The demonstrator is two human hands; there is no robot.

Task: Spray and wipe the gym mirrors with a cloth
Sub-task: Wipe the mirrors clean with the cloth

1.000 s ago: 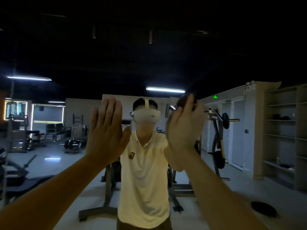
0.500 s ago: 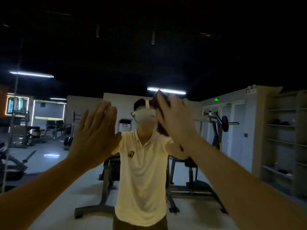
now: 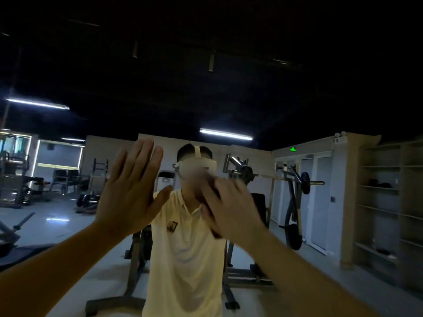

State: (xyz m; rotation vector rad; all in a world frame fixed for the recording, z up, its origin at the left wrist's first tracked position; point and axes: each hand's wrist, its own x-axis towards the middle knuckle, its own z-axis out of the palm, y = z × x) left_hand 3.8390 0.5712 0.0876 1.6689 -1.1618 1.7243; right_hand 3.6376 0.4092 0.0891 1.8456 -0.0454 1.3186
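Observation:
I face the gym mirror (image 3: 229,88), which fills the whole view and reflects a dim gym and a person in a pale polo shirt (image 3: 185,259). My left hand (image 3: 130,197) lies flat against the glass at centre left, fingers straight and pointing up. To its right, my right hand (image 3: 231,209) presses a dark cloth (image 3: 211,187) onto the glass with its fingers spread over it. The right hand is blurred by motion, and most of the cloth is hidden under the palm. No spray bottle is in view.
The mirror reflects weight machines and a barbell rack (image 3: 293,181) at the right, shelving (image 3: 384,202) at the far right, more equipment (image 3: 16,179) at the left, and ceiling strip lights (image 3: 225,133). The room is dark.
My right hand has slid the cloth to the left and then downward across the glass. My left hand stays flat on the mirror in about the same spot.

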